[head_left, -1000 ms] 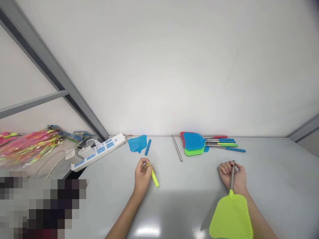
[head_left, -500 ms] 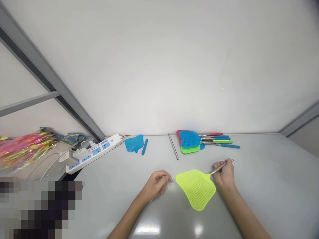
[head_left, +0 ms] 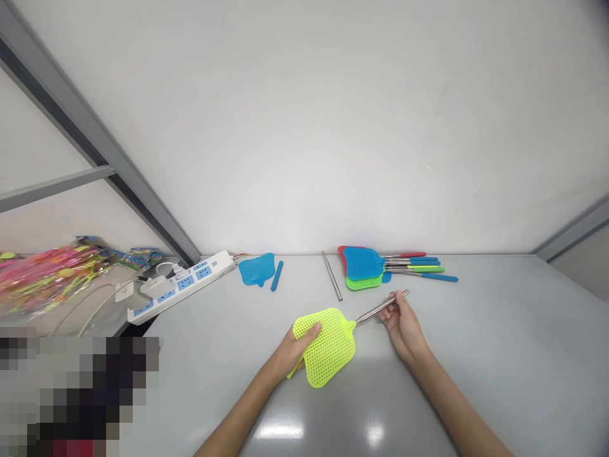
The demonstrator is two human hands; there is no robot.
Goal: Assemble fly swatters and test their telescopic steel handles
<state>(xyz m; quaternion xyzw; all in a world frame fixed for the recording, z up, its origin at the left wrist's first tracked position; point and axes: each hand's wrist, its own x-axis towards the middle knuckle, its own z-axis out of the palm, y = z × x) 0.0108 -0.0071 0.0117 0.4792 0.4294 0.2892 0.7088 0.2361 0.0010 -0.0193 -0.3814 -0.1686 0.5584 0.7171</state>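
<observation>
Two bare forearms reach in from six o'clock over a pale grey table (head_left: 495,336). Between the hands is a yellow-green plastic fly swatter (head_left: 328,349), its perforated head held just above or on the tabletop, and its thin steel handle (head_left: 378,308) pointing toward two o'clock. The left hand (head_left: 290,352) grips the edge of the mesh, with the thumb on top and the other fingers hidden beneath it. A sliver of yellow shows under that hand, but it is too hidden to identify. The right hand (head_left: 404,327) is closed around the steel handle, fingers curled, with the handle's tip poking out past them.

At twelve o'clock, against a white wall (head_left: 304,127), lies an overlapping stack of red, blue and green swatters (head_left: 359,270), their coloured grips fanning out toward three o'clock. To its left are a bare steel rod (head_left: 332,276), then a blue swatter head (head_left: 257,268) beside a loose blue grip (head_left: 276,276). At ten o'clock sits a white power strip (head_left: 181,287) with blue panels and plugged-in cords; any markings on it are too small to read. Beyond it is a clear bag of pink and green items (head_left: 47,279). A pixelated block hides the lower left corner.
</observation>
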